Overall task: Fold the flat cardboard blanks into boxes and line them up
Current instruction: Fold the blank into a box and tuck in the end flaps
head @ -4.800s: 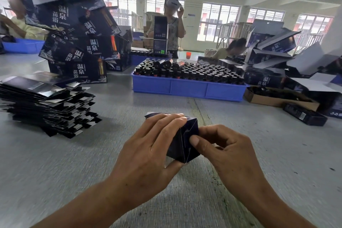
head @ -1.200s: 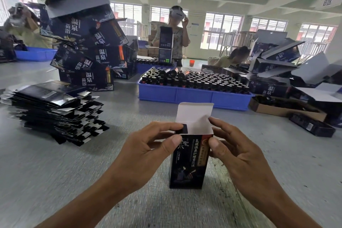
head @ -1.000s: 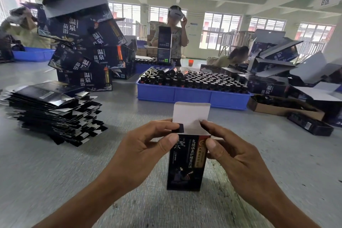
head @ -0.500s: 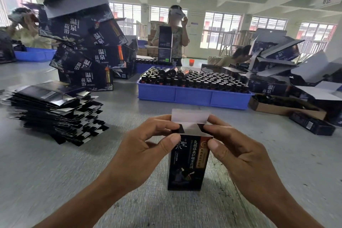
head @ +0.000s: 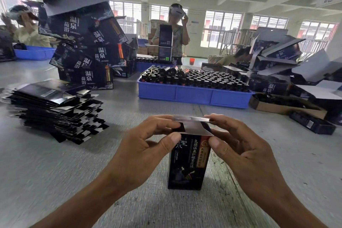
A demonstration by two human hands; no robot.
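Observation:
A small dark box [head: 187, 166] with gold and white print stands upright on the grey table, front centre. Its white top flap [head: 192, 126] is bent forward and lies almost flat over the opening. My left hand [head: 140, 150] pinches the box's upper left corner between thumb and fingers. My right hand [head: 238, 146] pinches the upper right corner, with its fingertips on the flap's folded edge. A stack of flat dark blanks [head: 53, 109] lies on the table to the left.
A blue crate [head: 192, 94] full of dark bottles sits behind the box. Large dark cartons [head: 83, 42] are piled at the back left, more open cartons [head: 273, 65] at the right. A brown tray [head: 285, 107] lies right. People stand and sit beyond the table.
The box was turned upright onto the table. Its white top flap, standing up a second ago, has been folded forward and down over the opening by both hands.

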